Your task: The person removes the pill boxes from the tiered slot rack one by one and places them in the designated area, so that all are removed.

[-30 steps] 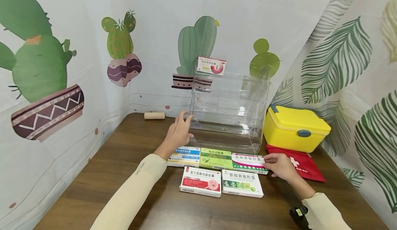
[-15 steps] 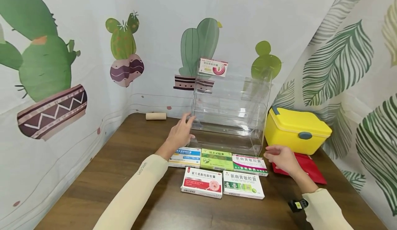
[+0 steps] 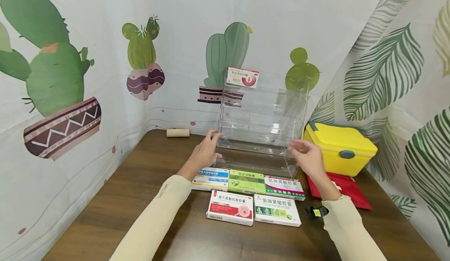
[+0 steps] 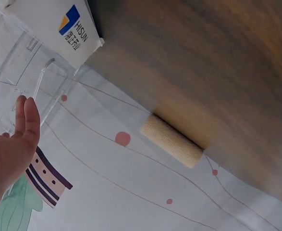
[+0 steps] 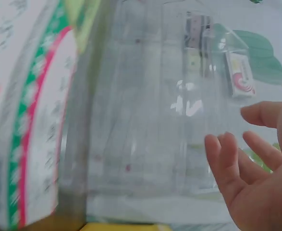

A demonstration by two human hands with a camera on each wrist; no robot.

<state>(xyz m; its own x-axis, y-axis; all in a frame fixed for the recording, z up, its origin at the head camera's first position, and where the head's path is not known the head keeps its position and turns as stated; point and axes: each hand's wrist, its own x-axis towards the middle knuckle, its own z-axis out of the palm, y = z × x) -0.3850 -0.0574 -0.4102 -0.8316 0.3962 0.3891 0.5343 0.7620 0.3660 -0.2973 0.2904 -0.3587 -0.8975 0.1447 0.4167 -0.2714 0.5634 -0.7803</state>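
Note:
A clear tiered display rack (image 3: 258, 126) stands at the middle back of the table. My left hand (image 3: 204, 151) is at its lower left side, fingers extended by the side panel; contact is hard to tell. My right hand (image 3: 309, 157) is raised at the lower right side, fingers loosely bent around nothing. A white and red medicine box (image 3: 242, 77) stands on the top tier at left. Before the rack lie a blue and white box (image 3: 211, 179), a green box (image 3: 247, 181) and a white, pink and green box (image 3: 284, 187).
Nearer me lie a red and white medicine box (image 3: 230, 208) and a white and green one (image 3: 277, 211). A yellow case (image 3: 341, 147) and a red first aid pouch (image 3: 355, 192) occupy the right side. A beige roll (image 3: 177, 133) lies at the back left edge.
My right hand has let go of the white, pink and green box, which stays in the row, and has risen forward to the rack's right side. My left hand has barely moved.

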